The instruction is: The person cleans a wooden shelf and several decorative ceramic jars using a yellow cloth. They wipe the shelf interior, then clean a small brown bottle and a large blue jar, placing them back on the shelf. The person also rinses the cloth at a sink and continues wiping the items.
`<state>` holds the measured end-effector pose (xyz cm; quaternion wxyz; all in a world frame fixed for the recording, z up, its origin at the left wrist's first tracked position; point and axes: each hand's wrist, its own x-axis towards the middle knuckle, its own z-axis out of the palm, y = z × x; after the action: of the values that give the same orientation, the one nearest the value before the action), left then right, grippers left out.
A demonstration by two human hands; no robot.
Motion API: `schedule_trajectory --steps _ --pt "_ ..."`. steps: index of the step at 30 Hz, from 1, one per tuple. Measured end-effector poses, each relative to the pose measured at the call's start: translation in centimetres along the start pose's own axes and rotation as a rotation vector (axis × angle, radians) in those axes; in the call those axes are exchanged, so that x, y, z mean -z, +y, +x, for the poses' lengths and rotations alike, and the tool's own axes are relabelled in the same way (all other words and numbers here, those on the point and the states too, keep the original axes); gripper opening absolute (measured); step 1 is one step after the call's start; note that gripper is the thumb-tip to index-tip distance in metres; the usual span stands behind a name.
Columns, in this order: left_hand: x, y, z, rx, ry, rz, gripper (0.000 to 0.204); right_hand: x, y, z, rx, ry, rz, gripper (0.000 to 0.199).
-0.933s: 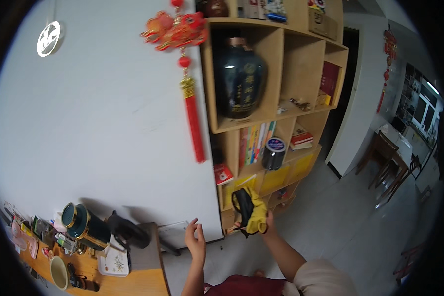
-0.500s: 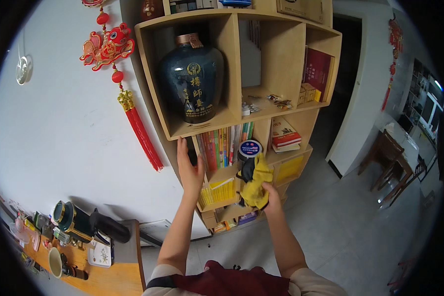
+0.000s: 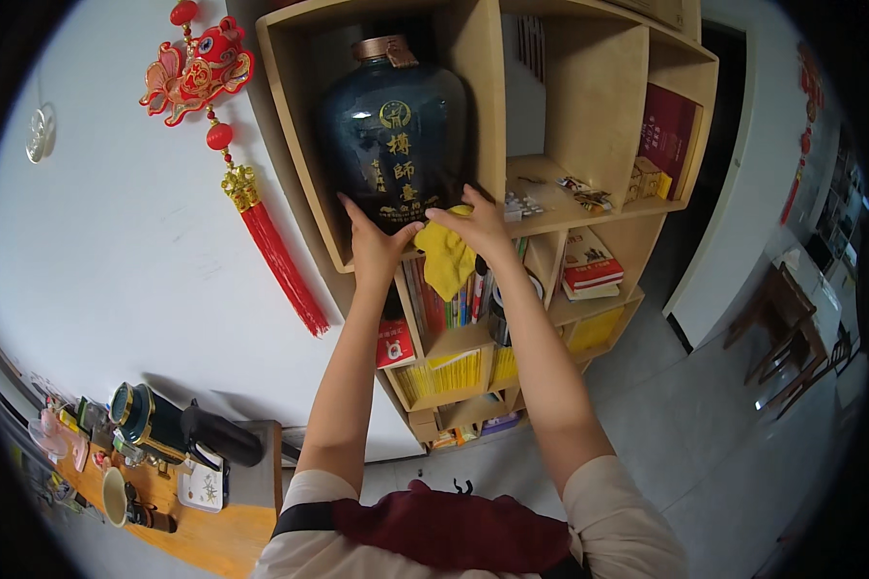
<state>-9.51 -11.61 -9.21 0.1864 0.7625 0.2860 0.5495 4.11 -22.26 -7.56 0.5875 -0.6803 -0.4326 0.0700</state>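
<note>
The large dark blue ceramic jar (image 3: 396, 135) with a copper-coloured cap and gold lettering stands in the upper left compartment of the wooden shelf. My left hand (image 3: 374, 241) grips the jar's lower left side, thumb across the front and forefinger stretched up along the side. At its lower right is my right hand (image 3: 480, 232), thumb in front and fingers along the side. A yellow cloth (image 3: 447, 261) hangs from under my right hand over the compartment's front edge. The two thumbs nearly meet before the jar, and the hands hide its base.
Below are books (image 3: 463, 299), a dark round tub partly behind my right forearm, and yellow-spined volumes (image 3: 439, 378). Small items (image 3: 584, 193) lie in the compartment to the right. A red fish ornament (image 3: 203, 72) hangs at left; a wooden table (image 3: 227, 540) with flasks stands lower left.
Both hands have risen to the jar's base, the left from the shelf's side edge, the right from lower down, bringing the yellow cloth with it. The view has shifted closer to the shelf.
</note>
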Motion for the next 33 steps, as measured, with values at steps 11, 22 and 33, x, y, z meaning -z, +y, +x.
schedule_trajectory --steps 11,22,33 --pt "-0.7 -1.4 0.0 -0.026 0.068 0.035 0.119 -1.6 1.0 2.0 0.062 -0.073 0.009 0.105" --pt "-0.7 -0.3 0.3 0.002 0.049 0.050 0.118 -1.3 0.1 1.8 0.053 0.018 -0.098 0.105" --pt "-0.8 -0.1 0.3 0.027 0.026 0.098 0.117 -1.2 0.7 2.1 0.068 0.019 -0.175 0.109"
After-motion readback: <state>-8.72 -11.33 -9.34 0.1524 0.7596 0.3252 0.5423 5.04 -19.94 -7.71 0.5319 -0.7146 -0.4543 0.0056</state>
